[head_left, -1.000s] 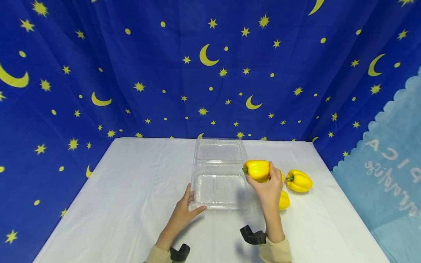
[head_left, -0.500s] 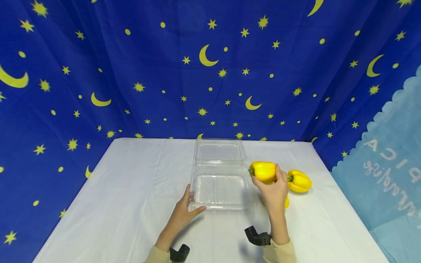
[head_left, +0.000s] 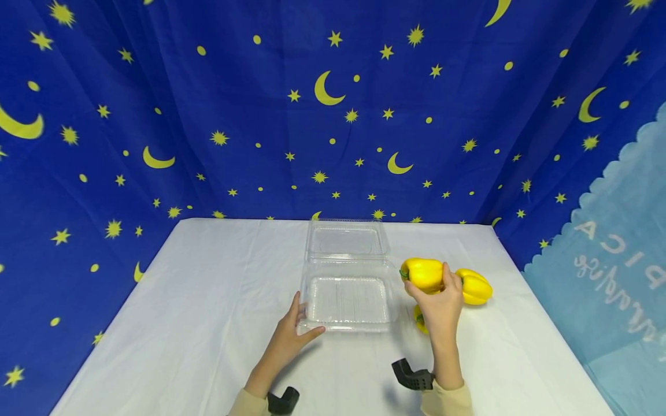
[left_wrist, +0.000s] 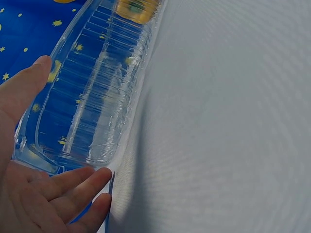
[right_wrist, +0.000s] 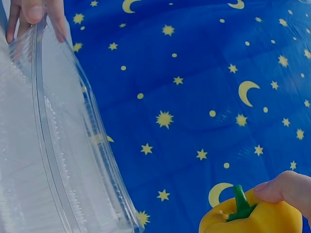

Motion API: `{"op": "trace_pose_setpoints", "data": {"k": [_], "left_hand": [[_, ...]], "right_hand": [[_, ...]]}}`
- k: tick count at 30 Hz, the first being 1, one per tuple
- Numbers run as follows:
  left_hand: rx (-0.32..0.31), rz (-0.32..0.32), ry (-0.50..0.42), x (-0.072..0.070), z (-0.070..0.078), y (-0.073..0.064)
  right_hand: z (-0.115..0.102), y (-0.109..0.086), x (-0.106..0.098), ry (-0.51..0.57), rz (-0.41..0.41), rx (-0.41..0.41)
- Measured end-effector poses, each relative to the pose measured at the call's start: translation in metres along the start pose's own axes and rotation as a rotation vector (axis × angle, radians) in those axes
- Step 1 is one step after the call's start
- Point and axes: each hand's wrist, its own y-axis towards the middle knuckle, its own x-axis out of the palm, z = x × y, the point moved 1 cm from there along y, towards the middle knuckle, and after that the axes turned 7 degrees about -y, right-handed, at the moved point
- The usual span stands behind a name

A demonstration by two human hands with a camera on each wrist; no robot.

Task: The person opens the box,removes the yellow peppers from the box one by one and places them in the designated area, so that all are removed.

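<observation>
A clear plastic clamshell container (head_left: pixel 348 327) lies on the white table, its lid folded back away from me. At its near left corner, my left hand (head_left: pixel 285 336) touches the rim with thumb and fingers spread; the left wrist view shows the thumb along one edge of the container (left_wrist: pixel 80 116) and fairly straight fingers at its end. Right of the container, my right hand (head_left: pixel 440 306) pinches a yellow bell pepper (head_left: pixel 422 274) between thumb and fingers, green stem pointing left. In the right wrist view the thumb presses on that bell pepper (right_wrist: pixel 265 218).
Another yellow bell pepper (head_left: pixel 476 288) lies beyond the right hand. Part of one more pepper (head_left: pixel 419 319) shows below, mostly hidden by the hand. A blue star-patterned curtain (head_left: pixel 260 115) hangs behind the table (head_left: pixel 208 277), and a light blue cloth (head_left: pixel 614 277) at the right.
My right hand, with the bell pepper in its grip, has moved right and slightly nearer, away from the container toward the other peppers. The left hand has stayed at the container's corner.
</observation>
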Motion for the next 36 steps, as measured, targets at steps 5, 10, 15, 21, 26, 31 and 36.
{"op": "trace_pose_setpoints", "data": {"k": [5, 10, 15, 21, 26, 31, 36], "left_hand": [[0.005, 0.0, 0.0, 0.0, -0.001, 0.0], [0.003, 0.004, -0.012, 0.001, -0.002, 0.001], [0.002, 0.0, -0.022, 0.0, -0.001, 0.001], [0.062, 0.012, 0.032, 0.001, -0.001, -0.001], [0.071, 0.021, 0.022, 0.001, 0.0, -0.002], [-0.004, 0.007, 0.006, 0.001, 0.0, 0.0], [-0.035, 0.004, -0.001, 0.0, 0.001, 0.0]], "right_hand": [[0.004, 0.001, -0.002, 0.005, 0.026, -0.013], [0.006, 0.002, -0.004, -0.005, 0.049, -0.027], [0.009, 0.003, -0.005, -0.014, 0.046, -0.015], [0.014, 0.003, -0.007, -0.016, 0.046, 0.007], [0.018, 0.002, -0.009, -0.023, 0.059, 0.002], [0.021, 0.003, -0.011, -0.027, 0.067, 0.005], [0.023, 0.004, -0.014, -0.037, 0.073, 0.021]]}}
